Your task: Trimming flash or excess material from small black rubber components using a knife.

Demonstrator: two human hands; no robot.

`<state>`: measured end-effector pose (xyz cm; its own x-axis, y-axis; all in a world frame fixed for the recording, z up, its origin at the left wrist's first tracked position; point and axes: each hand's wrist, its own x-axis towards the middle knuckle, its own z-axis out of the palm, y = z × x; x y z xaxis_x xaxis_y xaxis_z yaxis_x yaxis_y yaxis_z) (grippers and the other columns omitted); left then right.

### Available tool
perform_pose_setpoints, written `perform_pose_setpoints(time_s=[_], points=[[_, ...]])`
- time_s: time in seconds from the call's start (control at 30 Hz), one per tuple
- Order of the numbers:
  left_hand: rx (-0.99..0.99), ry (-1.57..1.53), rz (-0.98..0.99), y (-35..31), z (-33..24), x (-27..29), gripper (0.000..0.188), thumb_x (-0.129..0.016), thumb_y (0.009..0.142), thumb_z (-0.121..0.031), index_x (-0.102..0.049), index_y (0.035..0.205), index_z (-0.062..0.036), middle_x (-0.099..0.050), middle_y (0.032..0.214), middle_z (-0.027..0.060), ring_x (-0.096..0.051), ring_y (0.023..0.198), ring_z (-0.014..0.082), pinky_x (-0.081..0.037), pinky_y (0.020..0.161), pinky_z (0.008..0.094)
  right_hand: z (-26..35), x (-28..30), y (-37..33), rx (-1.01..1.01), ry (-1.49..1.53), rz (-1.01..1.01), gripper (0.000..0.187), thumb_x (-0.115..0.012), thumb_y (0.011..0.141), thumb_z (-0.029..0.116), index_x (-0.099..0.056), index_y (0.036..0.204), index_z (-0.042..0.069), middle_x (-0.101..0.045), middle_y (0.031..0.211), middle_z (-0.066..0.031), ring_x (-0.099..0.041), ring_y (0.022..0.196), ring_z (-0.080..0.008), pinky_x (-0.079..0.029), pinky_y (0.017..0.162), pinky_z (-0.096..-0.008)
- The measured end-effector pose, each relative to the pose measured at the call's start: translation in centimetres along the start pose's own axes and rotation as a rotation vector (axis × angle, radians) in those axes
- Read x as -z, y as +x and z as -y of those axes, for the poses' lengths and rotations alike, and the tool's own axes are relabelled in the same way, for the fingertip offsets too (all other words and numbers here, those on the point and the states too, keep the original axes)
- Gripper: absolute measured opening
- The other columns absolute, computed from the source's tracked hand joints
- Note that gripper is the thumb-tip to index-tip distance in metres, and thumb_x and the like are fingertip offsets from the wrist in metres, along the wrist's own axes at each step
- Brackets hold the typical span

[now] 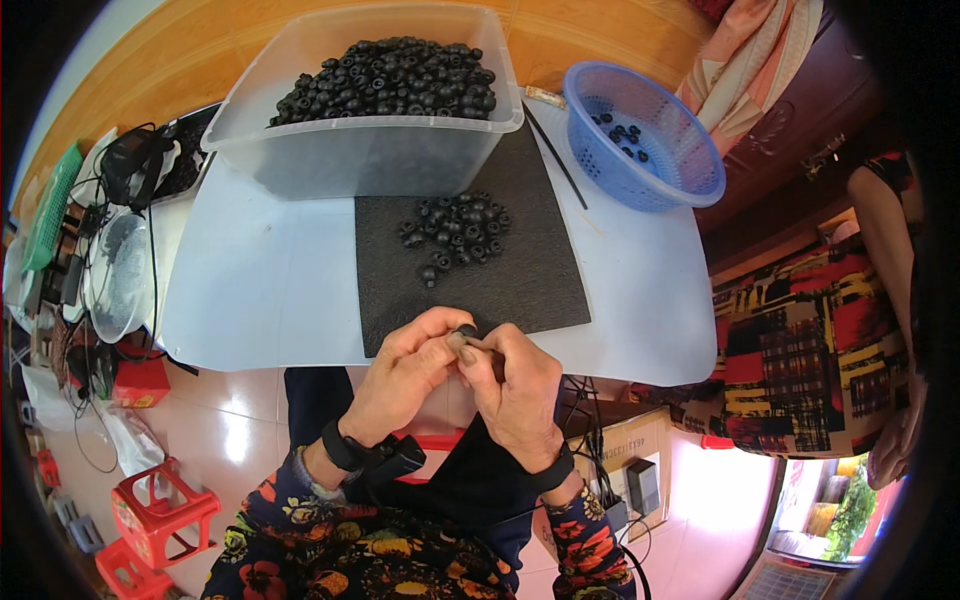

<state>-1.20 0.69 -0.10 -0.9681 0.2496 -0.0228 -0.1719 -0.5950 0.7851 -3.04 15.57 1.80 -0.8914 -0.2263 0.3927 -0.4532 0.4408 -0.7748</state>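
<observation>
Over the front edge of the table, my left hand (pixel 402 372) is closed, its thumb and forefinger gripping a small round black part (pixel 466 330). My right hand (pixel 518 395) meets it there in a pinch, fingertips against the same part. Whatever lies between the right fingertips is too small and covered to make out. Just beyond my hands, a dark textured mat (pixel 535 285) carries a loose pile of similar black parts (pixel 462 228), which look hollow and rounded.
Behind the mat stands a large translucent bin (pixel 370 160) heaped with black parts. A blue perforated basket (pixel 655 195) at the far right holds several more, beside a thin black rod (pixel 556 155). Another person's patterned clothing (pixel 790 350) is at right; red stools (pixel 165 510) stand lower left.
</observation>
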Motion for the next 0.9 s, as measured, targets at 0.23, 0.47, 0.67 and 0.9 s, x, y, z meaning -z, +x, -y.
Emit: perform_pose_setpoints(time_s=[0.23, 0.47, 0.67, 0.9], points=[[0.179, -0.106, 0.073, 0.5, -1.3, 0.2, 0.029, -0.043, 0.097, -0.016, -0.048, 0.117, 0.0033, -0.057, 0.101, 0.0099, -0.059, 0.093, 0.0166, -0.048, 0.085, 0.0314, 0.4, 1.2, 0.8, 0.069, -0.057, 0.099, 0.035, -0.073, 0.077, 0.029, -0.048, 0.075, 0.005, -0.052, 0.066, -0.0076, -0.055, 0.057, -0.0226, -0.045, 0.050, -0.0320], [0.215, -0.201, 0.141, 0.9, -1.5, 0.2, 0.028, -0.045, 0.095, -0.015, -0.050, 0.113, 0.0054, -0.058, 0.085, 0.0074, -0.056, 0.076, 0.0140, -0.047, 0.072, 0.0315, -0.3, 1.5, 0.9, 0.113, -0.129, 0.077, 0.031, -0.070, 0.079, 0.027, -0.049, 0.075, 0.005, -0.053, 0.067, -0.0085, -0.057, 0.061, -0.0255, -0.045, 0.050, -0.0349], [0.238, -0.190, 0.063, 0.6, -1.7, -0.3, 0.027, -0.044, 0.095, -0.014, -0.051, 0.112, 0.0060, -0.058, 0.083, 0.0076, -0.056, 0.074, 0.0145, -0.047, 0.071, 0.0326, -0.5, 1.6, 1.2, 0.194, -0.207, 0.062, 0.032, -0.071, 0.079, 0.030, -0.050, 0.074, 0.006, -0.052, 0.066, -0.0079, -0.055, 0.059, -0.0247, -0.043, 0.048, -0.0350], [0.263, -0.250, 0.080, 0.6, -1.8, -0.3, 0.026, -0.044, 0.094, -0.011, -0.051, 0.112, 0.0061, -0.058, 0.082, 0.0090, -0.056, 0.074, 0.0164, -0.047, 0.070, 0.0333, -0.4, 1.7, 1.2, 0.214, -0.261, 0.025, 0.034, -0.072, 0.077, 0.030, -0.050, 0.069, 0.006, -0.051, 0.062, -0.0056, -0.054, 0.056, -0.0216, -0.041, 0.045, -0.0328]])
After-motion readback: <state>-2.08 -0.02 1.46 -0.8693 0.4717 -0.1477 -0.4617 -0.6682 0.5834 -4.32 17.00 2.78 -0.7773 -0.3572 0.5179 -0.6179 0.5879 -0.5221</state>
